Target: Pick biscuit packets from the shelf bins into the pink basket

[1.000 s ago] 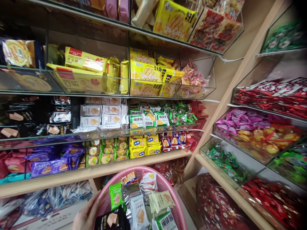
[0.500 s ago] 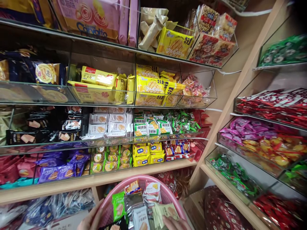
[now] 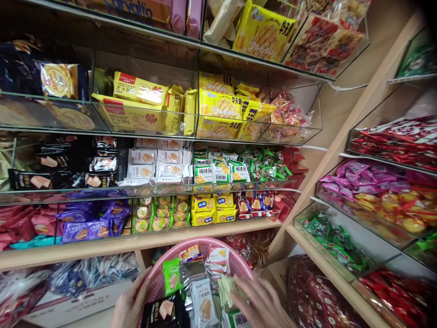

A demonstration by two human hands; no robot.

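Pink basket (image 3: pixel 157 283), clamped at the rim in the left hand (image 3: pixel 131 300), already part-filled with mixed snack packets (image 3: pixel 204 303); blurred right hand (image 3: pixel 262 300) over the pale-green packet (image 3: pixel 225 292), fingers extended, contact or grip impossible to tell. Beyond both hands, clear bins (image 3: pixel 307 133) still well stocked, so plenty apparently left there. Wooden shelf edge (image 3: pixel 136 244) close past the basket's far rim, open air above the packets between hands, maroon bag (image 3: pixel 316 291) right of the right hand.

Wrapped snacks (image 3: pixel 205 303) lie in the basket (image 3: pixel 205 241). Behind it at twelve o'clock, back shelves (image 3: pixel 150 240) carry waffle packets (image 3: pixel 220 105), with cookie packets (image 3: pixel 87 229) at ten, a cardboard box (image 3: pixel 80 303) below those at nine, and sweets (image 3: pixel 362 176) on side shelves (image 3: pixel 336 273) at two.
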